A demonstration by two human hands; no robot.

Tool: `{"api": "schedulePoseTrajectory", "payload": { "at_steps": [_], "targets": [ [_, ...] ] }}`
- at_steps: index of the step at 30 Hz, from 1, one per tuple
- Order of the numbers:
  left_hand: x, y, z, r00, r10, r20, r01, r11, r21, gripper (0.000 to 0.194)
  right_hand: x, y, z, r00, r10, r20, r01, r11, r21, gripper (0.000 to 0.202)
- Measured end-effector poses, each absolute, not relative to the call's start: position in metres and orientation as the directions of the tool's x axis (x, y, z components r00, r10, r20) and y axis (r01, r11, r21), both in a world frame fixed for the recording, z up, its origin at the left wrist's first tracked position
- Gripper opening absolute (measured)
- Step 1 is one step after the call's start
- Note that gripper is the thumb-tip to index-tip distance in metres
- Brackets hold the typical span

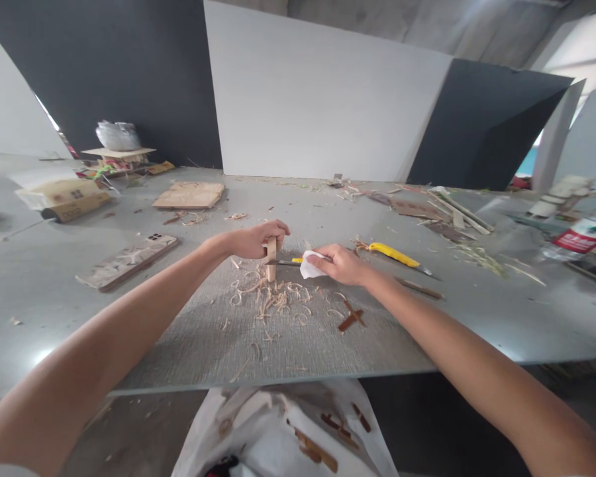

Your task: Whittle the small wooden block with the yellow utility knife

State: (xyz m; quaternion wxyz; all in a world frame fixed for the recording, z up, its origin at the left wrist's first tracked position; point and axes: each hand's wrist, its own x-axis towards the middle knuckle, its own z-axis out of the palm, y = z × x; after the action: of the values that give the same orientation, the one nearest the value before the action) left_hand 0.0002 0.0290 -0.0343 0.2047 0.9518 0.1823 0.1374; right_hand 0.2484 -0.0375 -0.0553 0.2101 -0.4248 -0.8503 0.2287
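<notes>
My left hand [261, 238] is closed around the top of a small pale wood piece [271, 270], held upright over the tabletop. In my right hand [340, 263] is a knife [289, 263] with a thin dark blade and a bit of yellow at its handle. White tissue or cloth [312, 265] is wrapped between my fingers and that handle, hiding most of it. The blade points left and meets the wood piece below my left fingers. Curled wood shavings [277, 301] lie around the foot of the piece. Nearby on the right rest two crossed brown strips [351, 318].
A yellow-handled cutter [395, 254] lies right of my right hand, near a dark stick [420, 287]. Phone [129, 262] and wooden board [189, 195] are at left. Wood scraps and a red-labelled bottle [581, 235] stand right. The glass table edge [278, 386] is close to me.
</notes>
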Motion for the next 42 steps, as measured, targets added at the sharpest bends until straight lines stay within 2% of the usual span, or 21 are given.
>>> {"api": "schedulePoseTrajectory", "payload": {
  "at_steps": [9, 13, 17, 22, 26, 31, 42],
  "targets": [
    [0.0, 0.036, -0.041, 0.889, 0.402, 0.22, 0.279, -0.855, 0.437, 0.028, 0.247, -0.036, -0.065, -0.533, 0.842, 0.088, 0.76, 0.522, -0.389, 0.047],
    [0.001, 0.037, -0.044, 0.881, 0.402, 0.248, 0.277, -0.865, 0.419, 0.028, 0.248, -0.039, -0.064, -0.547, 0.833, 0.088, 0.723, 0.522, -0.452, 0.048],
    [0.002, 0.034, -0.043, 0.875, 0.418, 0.243, 0.297, -0.862, 0.41, 0.029, 0.25, -0.042, -0.058, -0.52, 0.824, 0.224, 0.63, 0.548, -0.551, 0.051],
    [0.003, 0.031, -0.04, 0.878, 0.424, 0.223, 0.314, -0.861, 0.401, 0.031, 0.25, -0.044, -0.051, -0.497, 0.815, 0.299, 0.618, 0.574, -0.537, 0.049],
    [0.003, 0.031, -0.038, 0.883, 0.421, 0.206, 0.317, -0.86, 0.399, 0.03, 0.25, -0.042, -0.053, -0.495, 0.826, 0.27, 0.646, 0.557, -0.521, 0.048],
    [0.003, 0.033, -0.039, 0.885, 0.407, 0.225, 0.302, -0.871, 0.388, 0.026, 0.251, -0.037, -0.061, -0.531, 0.834, 0.148, 0.685, 0.526, -0.505, 0.046],
    [0.003, 0.033, -0.038, 0.887, 0.402, 0.229, 0.295, -0.873, 0.389, 0.023, 0.249, -0.04, -0.062, -0.529, 0.844, 0.087, 0.755, 0.514, -0.406, 0.046]
  ]
}}
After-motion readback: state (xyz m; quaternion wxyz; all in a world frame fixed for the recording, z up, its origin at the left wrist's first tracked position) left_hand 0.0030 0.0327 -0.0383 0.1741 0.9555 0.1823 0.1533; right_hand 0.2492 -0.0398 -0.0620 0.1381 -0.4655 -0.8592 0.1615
